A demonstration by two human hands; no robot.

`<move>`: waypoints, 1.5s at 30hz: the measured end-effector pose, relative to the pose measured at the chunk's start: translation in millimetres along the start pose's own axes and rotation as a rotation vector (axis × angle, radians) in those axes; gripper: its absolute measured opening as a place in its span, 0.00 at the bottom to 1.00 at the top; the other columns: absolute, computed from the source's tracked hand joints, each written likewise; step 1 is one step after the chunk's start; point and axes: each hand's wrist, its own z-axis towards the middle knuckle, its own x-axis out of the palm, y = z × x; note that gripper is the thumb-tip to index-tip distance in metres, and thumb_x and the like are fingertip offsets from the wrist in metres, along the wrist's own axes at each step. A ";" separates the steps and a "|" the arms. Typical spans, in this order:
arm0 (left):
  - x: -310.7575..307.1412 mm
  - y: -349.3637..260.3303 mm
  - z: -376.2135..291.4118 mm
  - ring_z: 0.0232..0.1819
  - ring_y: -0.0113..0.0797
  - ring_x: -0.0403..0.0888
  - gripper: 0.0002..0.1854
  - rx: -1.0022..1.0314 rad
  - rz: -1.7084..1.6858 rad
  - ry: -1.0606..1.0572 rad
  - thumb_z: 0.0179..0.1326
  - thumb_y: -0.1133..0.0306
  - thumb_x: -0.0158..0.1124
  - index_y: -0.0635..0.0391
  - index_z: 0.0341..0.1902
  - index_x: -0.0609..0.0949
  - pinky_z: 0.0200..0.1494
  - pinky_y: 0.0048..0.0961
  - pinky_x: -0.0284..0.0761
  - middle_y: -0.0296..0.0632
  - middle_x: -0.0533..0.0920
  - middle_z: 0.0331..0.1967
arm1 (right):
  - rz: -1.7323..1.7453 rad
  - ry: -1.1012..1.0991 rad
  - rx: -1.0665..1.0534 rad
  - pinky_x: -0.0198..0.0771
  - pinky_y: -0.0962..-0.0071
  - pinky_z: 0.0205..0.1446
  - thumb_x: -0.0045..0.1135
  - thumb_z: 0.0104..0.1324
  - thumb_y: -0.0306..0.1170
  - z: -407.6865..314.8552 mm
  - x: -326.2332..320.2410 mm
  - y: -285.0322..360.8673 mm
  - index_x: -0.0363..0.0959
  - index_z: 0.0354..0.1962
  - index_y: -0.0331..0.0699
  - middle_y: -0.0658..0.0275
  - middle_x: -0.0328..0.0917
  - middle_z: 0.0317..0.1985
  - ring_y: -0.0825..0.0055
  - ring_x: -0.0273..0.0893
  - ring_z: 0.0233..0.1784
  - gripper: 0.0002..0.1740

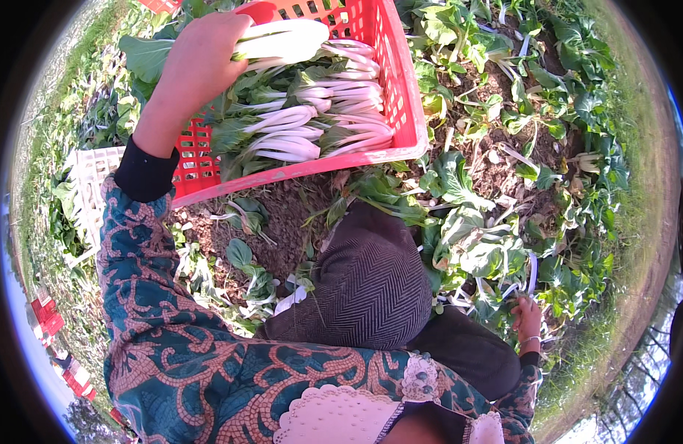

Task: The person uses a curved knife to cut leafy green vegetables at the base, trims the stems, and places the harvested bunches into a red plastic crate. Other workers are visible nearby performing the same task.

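Over the red plastic crate [297, 173], my left hand [208, 58] grips a bunch of bok choy [283, 41] by its middle. Its white stalks point right and its leaves [147, 58] spread out to the left. Beneath it, several bok choy [286, 133] lie in rows inside the crate, most with their pale stalk ends to the right. Low at the right, my right hand [525, 319] is closed near the ground, with a bracelet at the wrist. A narrow pale blade-like thing [532, 273] sticks up from its fingers; its handle is hidden.
Cut leaves and loose greens [480, 244] cover the soil on the right. My bent knee [374, 277] is just below the crate. A white plastic crate [91, 188] stands at the left, partly behind my sleeve. Farther off are more red crates [47, 316] and a grass strip [635, 222].
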 end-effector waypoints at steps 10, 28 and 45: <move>163.7 -99.3 4.0 0.40 0.49 0.82 0.14 0.120 -0.290 0.173 0.49 0.73 0.59 0.62 0.42 0.76 0.42 0.42 0.78 0.50 0.81 0.36 | -0.003 -0.012 0.022 0.54 0.81 0.08 0.54 0.67 0.40 -8.3 -2.1 4.5 0.72 0.42 0.34 0.63 0.75 0.21 0.83 0.59 0.07 0.16; 199.1 -117.2 -3.1 0.45 0.45 0.73 0.24 0.168 -0.032 0.069 0.53 0.69 0.54 0.67 0.54 0.70 0.47 0.36 0.69 0.51 0.74 0.43 | -0.081 -0.003 0.062 0.54 0.80 0.09 0.51 0.68 0.40 -3.3 3.4 11.9 0.72 0.42 0.35 0.64 0.74 0.21 0.83 0.60 0.08 0.15; 170.9 -123.9 1.2 0.47 0.49 0.74 0.20 0.389 0.058 0.453 0.50 0.62 0.63 0.63 0.43 0.76 0.45 0.39 0.71 0.51 0.74 0.42 | 0.005 0.038 -0.011 0.52 0.83 0.10 0.54 0.67 0.39 -22.9 4.9 22.2 0.72 0.42 0.34 0.65 0.75 0.20 0.86 0.58 0.08 0.16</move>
